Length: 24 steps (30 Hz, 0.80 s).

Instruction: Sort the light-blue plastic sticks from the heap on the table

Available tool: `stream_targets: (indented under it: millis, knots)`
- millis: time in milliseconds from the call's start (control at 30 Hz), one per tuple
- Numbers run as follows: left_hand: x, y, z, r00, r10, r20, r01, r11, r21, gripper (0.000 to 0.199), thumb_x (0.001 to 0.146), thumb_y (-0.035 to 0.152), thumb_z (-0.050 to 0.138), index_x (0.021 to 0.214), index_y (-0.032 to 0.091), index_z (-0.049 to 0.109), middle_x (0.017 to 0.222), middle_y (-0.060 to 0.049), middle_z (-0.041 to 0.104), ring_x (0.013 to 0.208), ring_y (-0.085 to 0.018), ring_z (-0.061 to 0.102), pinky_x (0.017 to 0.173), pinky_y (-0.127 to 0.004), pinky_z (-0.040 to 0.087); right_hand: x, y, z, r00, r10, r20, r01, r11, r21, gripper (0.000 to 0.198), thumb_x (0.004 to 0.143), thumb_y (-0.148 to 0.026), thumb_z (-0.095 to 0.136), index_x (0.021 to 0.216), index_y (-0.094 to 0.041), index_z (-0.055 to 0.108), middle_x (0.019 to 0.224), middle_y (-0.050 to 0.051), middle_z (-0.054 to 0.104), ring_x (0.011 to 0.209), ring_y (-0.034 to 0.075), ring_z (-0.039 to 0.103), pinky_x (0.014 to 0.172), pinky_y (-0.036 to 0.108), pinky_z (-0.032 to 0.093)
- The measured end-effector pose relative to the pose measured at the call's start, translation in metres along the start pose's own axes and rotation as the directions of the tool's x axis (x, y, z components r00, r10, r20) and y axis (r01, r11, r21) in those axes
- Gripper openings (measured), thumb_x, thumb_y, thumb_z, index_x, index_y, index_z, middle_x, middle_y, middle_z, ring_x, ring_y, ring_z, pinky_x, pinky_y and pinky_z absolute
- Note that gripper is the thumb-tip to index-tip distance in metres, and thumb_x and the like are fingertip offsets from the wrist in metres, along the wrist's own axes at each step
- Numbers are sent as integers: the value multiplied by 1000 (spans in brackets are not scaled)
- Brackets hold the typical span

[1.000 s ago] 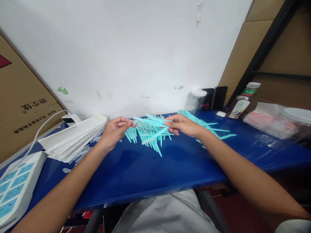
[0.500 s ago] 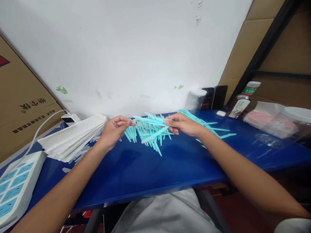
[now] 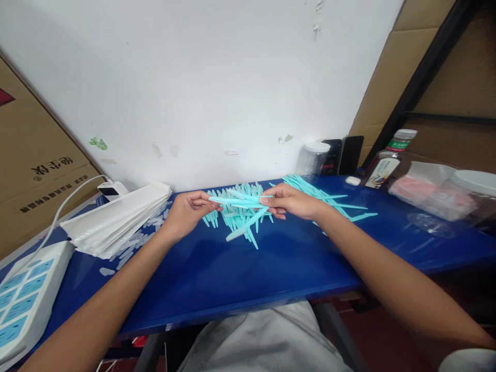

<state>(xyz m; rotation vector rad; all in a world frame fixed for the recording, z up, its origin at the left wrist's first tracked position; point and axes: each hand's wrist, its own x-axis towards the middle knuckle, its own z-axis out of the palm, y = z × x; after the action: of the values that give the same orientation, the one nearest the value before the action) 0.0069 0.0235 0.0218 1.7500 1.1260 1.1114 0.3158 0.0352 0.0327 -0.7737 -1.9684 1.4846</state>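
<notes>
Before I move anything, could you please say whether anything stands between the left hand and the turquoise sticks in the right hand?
Nothing visible does: the left hand is at one end of the held sticks, apparently touching; the loose pile lies behind.

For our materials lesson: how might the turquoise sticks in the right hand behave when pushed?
The turquoise sticks are probably stiff, jutting straight from the right hand; likely light, being slender; and perhaps apt to slip apart, since they cross unevenly.
</notes>
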Motion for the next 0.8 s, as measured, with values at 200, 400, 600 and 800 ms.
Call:
stream_targets:
  millis: [200,400,600,800]
  knots:
    - [2,1,0,975,-205,-81,191,969,-158,37,90,53,68,84,17,64,50,10,27,40,-5,18,40,-20,14,2,4,0,999,9,-53,-8,1000,16,39,95,-50,69,88,-12,71,63,-3,52,49,7,41,49,23,39]
    - [2,2,-4,905,-399,145,419,788,-451,21,73,21,59,92,23,49,62,7,34,46,-9,27,39,-18,14,3,3,-2,992,11,-127,-5,999,48,40,93,-51,71,76,-15,64,63,-3,52,51,7,40,50,23,37]
    - [-3,-3,9,904,-337,264,414,843,-344,18,81,20,61,92,23,48,68,6,35,50,-8,29,42,-17,17,3,2,-2,991,16,-132,-13,1000,22,44,92,-53,71,70,-16,60,62,-3,52,50,7,40,49,23,36]
    - [-2,-10,20,940,-216,263,301,889,-345,40,97,45,59,69,21,42,56,9,22,46,-8,20,45,-21,28,3,3,-2,990,20,-136,-19,1000,10,44,92,-54,70,72,-16,61,62,-3,52,50,7,40,50,23,37]
